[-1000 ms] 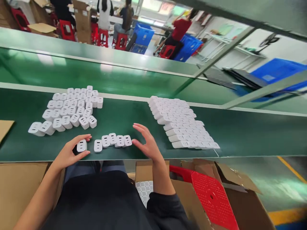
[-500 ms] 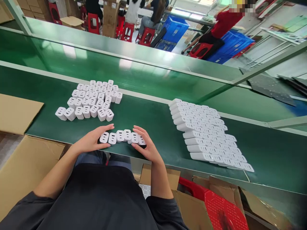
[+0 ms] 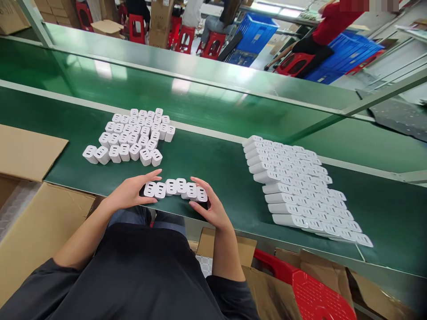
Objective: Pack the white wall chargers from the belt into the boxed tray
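A short, uneven row of white USB chargers [image 3: 171, 186], slots facing up, stands near the front edge of the green bench. My left hand [image 3: 135, 190] cups the left end, its thumb in front and its fingers behind the end charger. Around the right end charger [image 3: 202, 194] curls my right hand [image 3: 213, 206], thumb and fingers likewise on either side. Behind and left, a loose group of similar chargers [image 3: 135, 133] stands in ragged rows. On the right, a larger block of chargers [image 3: 300, 189] lies in tight, slanting rows.
The green bench [image 3: 207, 155] has a pale rail [image 3: 213, 134] behind it. Cardboard boxes [image 3: 56, 222] flank me at left, with a red stool [image 3: 320, 289] at lower right. Beyond the bench are seated people, red stools and blue crates [image 3: 256, 33].
The view has shifted slightly, so the bench contents appear farther right. My right fingers sit a little more open around the end charger, which now shows more fully. Both hands stay at the row's ends.
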Demonstrator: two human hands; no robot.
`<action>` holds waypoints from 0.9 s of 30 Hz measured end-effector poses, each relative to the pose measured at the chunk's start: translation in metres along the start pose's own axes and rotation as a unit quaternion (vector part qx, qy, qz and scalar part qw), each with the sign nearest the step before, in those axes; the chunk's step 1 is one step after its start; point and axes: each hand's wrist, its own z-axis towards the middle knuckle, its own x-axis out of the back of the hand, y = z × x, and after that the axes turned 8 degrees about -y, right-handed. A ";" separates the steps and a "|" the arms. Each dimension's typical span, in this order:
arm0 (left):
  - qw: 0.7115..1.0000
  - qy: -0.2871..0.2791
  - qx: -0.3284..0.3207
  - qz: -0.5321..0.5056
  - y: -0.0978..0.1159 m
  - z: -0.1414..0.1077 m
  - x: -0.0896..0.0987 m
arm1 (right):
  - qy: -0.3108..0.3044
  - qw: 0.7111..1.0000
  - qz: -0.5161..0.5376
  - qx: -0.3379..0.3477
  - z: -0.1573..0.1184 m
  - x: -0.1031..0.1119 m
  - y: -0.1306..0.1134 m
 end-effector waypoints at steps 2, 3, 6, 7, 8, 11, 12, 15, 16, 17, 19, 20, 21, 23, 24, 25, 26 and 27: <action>1.000 0.003 -0.005 0.028 0.002 0.000 0.000 | 0.004 1.000 0.006 -0.012 -0.001 0.000 -0.002; 0.999 0.006 -0.008 0.048 0.005 0.001 -0.001 | 0.006 1.000 0.013 -0.018 -0.001 -0.001 -0.002; 0.992 0.023 -0.020 0.125 0.018 0.007 -0.006 | 0.009 0.999 0.035 -0.027 -0.001 -0.001 -0.002; 0.988 0.031 -0.027 0.151 0.023 0.010 -0.008 | 0.008 0.999 0.041 -0.028 -0.001 -0.001 -0.001; 0.983 0.041 -0.035 0.178 0.028 0.014 -0.012 | 0.007 0.999 0.045 -0.027 -0.001 -0.002 0.000; 0.963 0.069 -0.052 0.254 0.041 0.028 -0.022 | 0.007 0.998 0.054 -0.028 -0.001 -0.002 0.003; 0.957 0.074 -0.054 0.275 0.044 0.033 -0.025 | 0.008 0.998 0.056 -0.029 -0.001 -0.003 0.004; 0.945 0.071 -0.040 0.316 0.050 0.045 -0.030 | 0.011 0.998 0.060 -0.029 0.000 -0.003 0.003; 0.943 0.066 -0.032 0.324 0.051 0.047 -0.031 | 0.012 0.998 0.058 -0.028 0.000 -0.003 0.003; 0.942 0.062 -0.024 0.330 0.052 0.050 -0.031 | 0.012 0.998 0.054 -0.027 0.000 -0.002 0.002; 0.940 0.055 -0.016 0.337 0.051 0.053 -0.032 | 0.011 0.999 0.038 -0.025 0.001 -0.002 0.000; 0.939 0.053 -0.015 0.339 0.050 0.054 -0.032 | 0.011 0.999 0.029 -0.024 0.001 -0.002 -0.001; 0.939 0.053 -0.015 0.341 0.048 0.055 -0.032 | 0.011 0.999 0.020 -0.022 0.002 -0.002 -0.001; 0.938 0.051 -0.018 0.344 0.045 0.056 -0.031 | 0.015 1.000 0.008 -0.020 0.002 -0.002 -0.002; 0.937 0.050 -0.022 0.346 0.044 0.057 -0.031 | 0.020 1.000 0.004 -0.019 0.002 -0.002 -0.001; 0.935 0.048 -0.027 0.350 0.043 0.057 -0.030 | 0.026 0.999 0.000 -0.019 0.002 -0.002 -0.001; 0.933 0.047 -0.033 0.355 0.043 0.057 -0.029 | 0.031 0.999 -0.003 -0.019 0.002 -0.003 -0.001; 0.930 0.046 -0.038 0.362 0.043 0.057 -0.028 | 0.036 0.999 -0.006 -0.020 0.002 -0.003 -0.001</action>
